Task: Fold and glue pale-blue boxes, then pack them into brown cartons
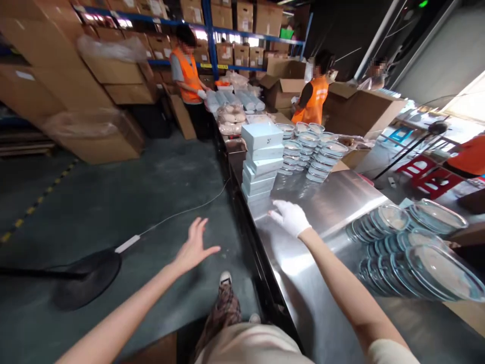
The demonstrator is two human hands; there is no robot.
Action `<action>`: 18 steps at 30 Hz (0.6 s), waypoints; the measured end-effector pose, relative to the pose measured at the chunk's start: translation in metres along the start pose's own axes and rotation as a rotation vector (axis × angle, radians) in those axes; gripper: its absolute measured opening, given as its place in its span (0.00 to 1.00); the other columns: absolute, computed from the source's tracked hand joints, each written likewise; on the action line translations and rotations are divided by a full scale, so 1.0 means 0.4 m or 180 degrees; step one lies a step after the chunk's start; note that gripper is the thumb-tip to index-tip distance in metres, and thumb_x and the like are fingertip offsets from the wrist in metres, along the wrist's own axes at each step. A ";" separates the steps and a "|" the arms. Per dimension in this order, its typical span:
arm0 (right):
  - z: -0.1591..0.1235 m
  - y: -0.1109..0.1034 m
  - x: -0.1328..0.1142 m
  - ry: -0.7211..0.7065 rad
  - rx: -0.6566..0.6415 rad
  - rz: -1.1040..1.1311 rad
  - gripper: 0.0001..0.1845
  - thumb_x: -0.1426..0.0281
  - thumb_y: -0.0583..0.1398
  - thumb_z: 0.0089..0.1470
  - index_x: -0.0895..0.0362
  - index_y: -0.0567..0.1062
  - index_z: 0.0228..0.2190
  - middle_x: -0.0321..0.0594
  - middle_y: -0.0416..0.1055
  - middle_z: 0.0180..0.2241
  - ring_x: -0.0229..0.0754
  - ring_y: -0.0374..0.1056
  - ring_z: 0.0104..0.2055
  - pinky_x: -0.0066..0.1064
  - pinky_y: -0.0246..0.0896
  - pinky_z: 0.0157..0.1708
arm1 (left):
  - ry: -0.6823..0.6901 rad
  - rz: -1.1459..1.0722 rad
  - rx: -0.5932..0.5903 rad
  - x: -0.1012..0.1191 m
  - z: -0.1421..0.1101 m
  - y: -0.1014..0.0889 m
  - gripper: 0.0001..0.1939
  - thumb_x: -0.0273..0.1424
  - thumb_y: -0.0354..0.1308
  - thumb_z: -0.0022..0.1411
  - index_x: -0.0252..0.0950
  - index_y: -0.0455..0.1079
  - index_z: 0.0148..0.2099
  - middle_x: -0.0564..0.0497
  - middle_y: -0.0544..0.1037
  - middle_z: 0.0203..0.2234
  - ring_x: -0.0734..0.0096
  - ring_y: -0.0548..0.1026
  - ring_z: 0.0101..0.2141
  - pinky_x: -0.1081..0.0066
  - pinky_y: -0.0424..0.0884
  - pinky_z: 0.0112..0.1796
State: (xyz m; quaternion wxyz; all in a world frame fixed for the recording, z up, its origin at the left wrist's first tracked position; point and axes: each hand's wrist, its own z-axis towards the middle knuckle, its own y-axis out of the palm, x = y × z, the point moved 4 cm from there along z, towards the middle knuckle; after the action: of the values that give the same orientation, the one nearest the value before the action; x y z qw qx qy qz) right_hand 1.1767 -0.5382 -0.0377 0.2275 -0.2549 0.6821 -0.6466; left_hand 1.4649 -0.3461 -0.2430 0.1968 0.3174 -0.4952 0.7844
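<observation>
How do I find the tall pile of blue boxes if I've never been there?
Find the shiny metal table. Along its left edge, just beyond the white-gloved right hand, stands the pile of pale blue boxes. They have flat sides and square corners, while the rounded containers stacked next to them have clear tops.

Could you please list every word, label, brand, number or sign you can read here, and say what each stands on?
No text reads clearly.
Top pale blue box: a small dark mark, too blurred to read.
Orange vest, at the right of the two by the goods: pale characters, blurred.
Blue shelf beam: yellow labels, too small.
Shelved cartons: white labels, too small.
</observation>
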 end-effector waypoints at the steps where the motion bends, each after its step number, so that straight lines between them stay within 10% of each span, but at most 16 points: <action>1: 0.042 -0.050 0.013 0.0019 0.0222 -0.0069 0.30 0.53 0.54 0.73 0.56 0.73 0.66 0.48 0.73 0.65 0.55 0.73 0.62 0.42 0.67 0.60 | -0.0192 -0.0386 -0.0137 -0.022 0.071 0.096 0.56 0.54 0.70 0.60 0.40 0.47 0.78 0.29 0.50 0.75 0.40 0.77 0.61 0.40 0.74 0.61; 5: 0.233 -0.257 0.069 0.0150 0.0833 -0.0397 0.26 0.58 0.53 0.73 0.58 0.76 0.61 0.51 0.77 0.60 0.56 0.74 0.59 0.42 0.67 0.57 | -0.0853 -0.1417 -0.0398 -0.086 0.364 0.439 0.64 0.44 0.76 0.52 0.34 0.41 0.78 0.22 0.49 0.75 0.32 0.63 0.71 0.40 0.62 0.69; 10: 0.593 -0.437 0.081 0.0244 0.0945 -0.0467 0.27 0.59 0.50 0.75 0.58 0.74 0.64 0.49 0.73 0.65 0.56 0.69 0.65 0.45 0.65 0.63 | -0.1286 -0.1682 -0.0402 -0.099 0.605 0.658 0.71 0.36 0.79 0.45 0.31 0.37 0.79 0.20 0.48 0.76 0.32 0.49 0.77 0.42 0.53 0.73; 14: 0.838 -0.412 0.068 0.0324 0.0364 -0.0627 0.31 0.52 0.47 0.76 0.54 0.69 0.69 0.49 0.65 0.70 0.60 0.64 0.69 0.57 0.63 0.65 | -0.1460 -0.1673 -0.0353 -0.087 0.678 0.761 0.73 0.37 0.77 0.47 0.35 0.32 0.81 0.25 0.38 0.79 0.33 0.41 0.78 0.45 0.50 0.75; 18: 0.889 -0.325 0.091 0.0557 -0.0156 -0.0575 0.36 0.48 0.46 0.75 0.49 0.59 0.74 0.46 0.50 0.77 0.65 0.48 0.77 0.72 0.60 0.64 | -0.1525 -0.1504 -0.0336 -0.093 0.676 0.814 0.66 0.45 0.71 0.59 0.31 0.31 0.82 0.28 0.34 0.80 0.34 0.38 0.78 0.51 0.50 0.75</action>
State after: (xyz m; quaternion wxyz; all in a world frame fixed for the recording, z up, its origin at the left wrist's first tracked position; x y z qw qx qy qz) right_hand 1.3833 -0.8382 0.0712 0.1016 -0.2635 0.6892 -0.6673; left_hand 1.3706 -0.7303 -0.3978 0.2673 0.5880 -0.4800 0.5936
